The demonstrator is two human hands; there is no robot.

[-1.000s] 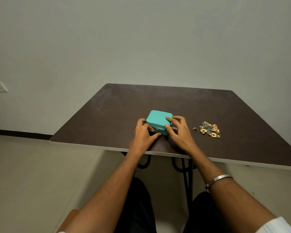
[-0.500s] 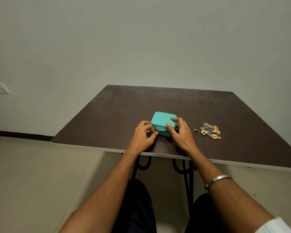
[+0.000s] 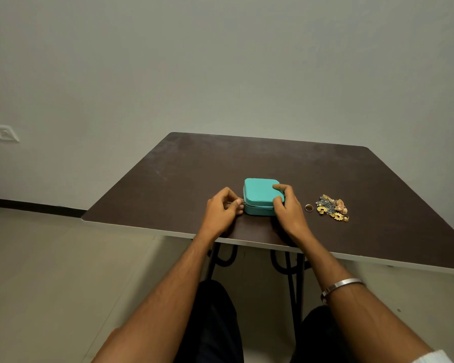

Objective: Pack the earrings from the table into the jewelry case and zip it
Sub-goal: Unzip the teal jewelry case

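Barely started imo: my left hand (image 3: 224,208) pinches the zip pull (image 3: 242,204), right hand (image 3: 288,208) grips the shut case (image 3: 260,196), earrings (image 3: 332,207) unpacked on worktop (image 3: 194,166).

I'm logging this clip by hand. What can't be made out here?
- Inside of the closed teal square jewelry case, head view: lid hides it.
- Zipper pull: covered by the left hand grip.
- Count of earrings in the gold and grey jewelry heap: tangled, too small.
- Right hand palm: faces down.
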